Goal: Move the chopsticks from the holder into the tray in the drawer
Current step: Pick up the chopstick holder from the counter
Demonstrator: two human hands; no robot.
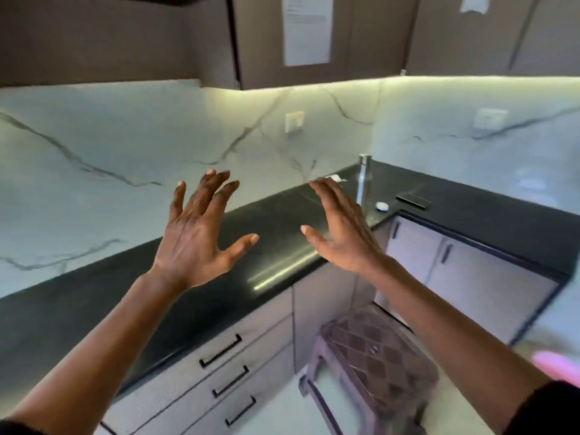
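Observation:
My left hand is raised in front of me above the black countertop, fingers spread, holding nothing. My right hand is raised beside it, also spread and holding nothing. Below the counter are three shut drawers with black handles; the top drawer is the nearest to the counter edge. No chopsticks, holder or tray show in this view.
A brown plastic stool stands on the floor by the corner cabinets. A metal bottle, a small white round object and a flat black item sit in the counter's far corner. Marble wall with sockets behind; something pink at right.

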